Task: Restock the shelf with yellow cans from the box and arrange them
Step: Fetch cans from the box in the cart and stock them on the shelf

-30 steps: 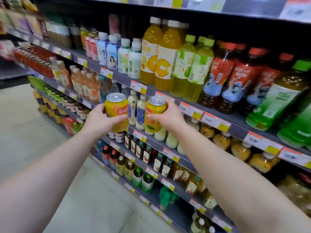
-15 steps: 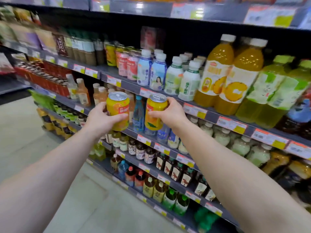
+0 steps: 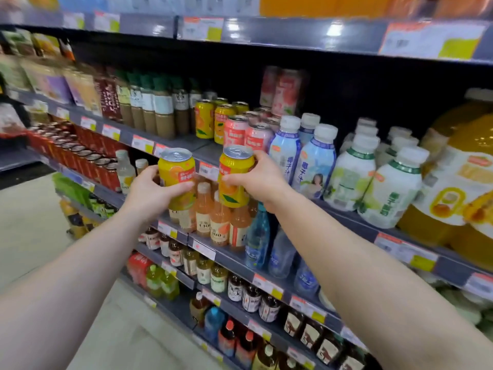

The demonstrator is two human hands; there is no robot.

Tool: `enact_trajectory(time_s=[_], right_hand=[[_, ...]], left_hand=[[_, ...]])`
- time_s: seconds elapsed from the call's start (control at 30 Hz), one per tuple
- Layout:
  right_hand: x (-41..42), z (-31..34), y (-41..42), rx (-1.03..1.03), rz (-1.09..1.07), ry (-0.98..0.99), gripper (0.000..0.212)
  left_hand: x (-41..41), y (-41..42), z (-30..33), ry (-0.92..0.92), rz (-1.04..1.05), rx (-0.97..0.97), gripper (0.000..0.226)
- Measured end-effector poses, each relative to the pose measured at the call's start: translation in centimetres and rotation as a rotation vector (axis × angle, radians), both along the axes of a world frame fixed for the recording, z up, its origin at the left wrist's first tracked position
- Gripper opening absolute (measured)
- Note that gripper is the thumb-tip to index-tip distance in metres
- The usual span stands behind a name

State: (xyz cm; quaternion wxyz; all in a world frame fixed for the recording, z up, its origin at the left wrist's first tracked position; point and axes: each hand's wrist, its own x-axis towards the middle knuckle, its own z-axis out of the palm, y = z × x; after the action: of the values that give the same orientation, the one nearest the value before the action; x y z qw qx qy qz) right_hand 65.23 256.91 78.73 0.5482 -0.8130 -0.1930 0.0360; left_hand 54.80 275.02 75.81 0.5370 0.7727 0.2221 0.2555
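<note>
Now both cans ride higher against the shelving than a second ago, and the row of yellow cans already on the shelf (image 3: 213,118) has come into view, which it had not when the hands were level with the white bottles lower down. The left hand (image 3: 149,192) holds one yellow can (image 3: 177,177) upright, fingers curled round its body and the thumb across the front label. The right hand (image 3: 260,180) grips a second yellow can (image 3: 236,176), also upright, thumb pressing the front and fingers wrapped behind. The two cans are side by side with a gap between them, both below and in front of the shelved yellow row, at about the level of that shelf's front edge (image 3: 170,141).

In my judgement this means the carry is nearly over: the bare strip of shelf in front of the stocked row looks like the landing place, just left of the pink cans (image 3: 246,133). Neither can touches the shelf yet.

Compared with half a second ago, the grips look the same and the cans have not tilted; what differs is the backdrop, with the stocked row now just above the hands, where earlier it stood further off, up and to the left. The box is not in view.
</note>
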Motion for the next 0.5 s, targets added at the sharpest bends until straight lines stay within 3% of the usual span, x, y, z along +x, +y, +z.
enact_trajectory(time_s=[0.2, 0.37, 0.5], right_hand=[[3.8, 1.4, 5.3, 0.020, -0.002, -0.014, 0.071], [6.1, 2.0, 10.1, 0.018, -0.030, -0.053, 0.080], [7.8, 3.1, 13.7, 0.023, -0.128, -0.087, 0.087]], left_hand=[[4.4, 5.2, 1.2, -0.034, -0.003, -0.042, 0.051], [7.7, 9.3, 1.7, -0.054, -0.035, -0.034, 0.040], [10.5, 12.9, 1.8, -0.062, -0.073, -0.040, 0.056]])
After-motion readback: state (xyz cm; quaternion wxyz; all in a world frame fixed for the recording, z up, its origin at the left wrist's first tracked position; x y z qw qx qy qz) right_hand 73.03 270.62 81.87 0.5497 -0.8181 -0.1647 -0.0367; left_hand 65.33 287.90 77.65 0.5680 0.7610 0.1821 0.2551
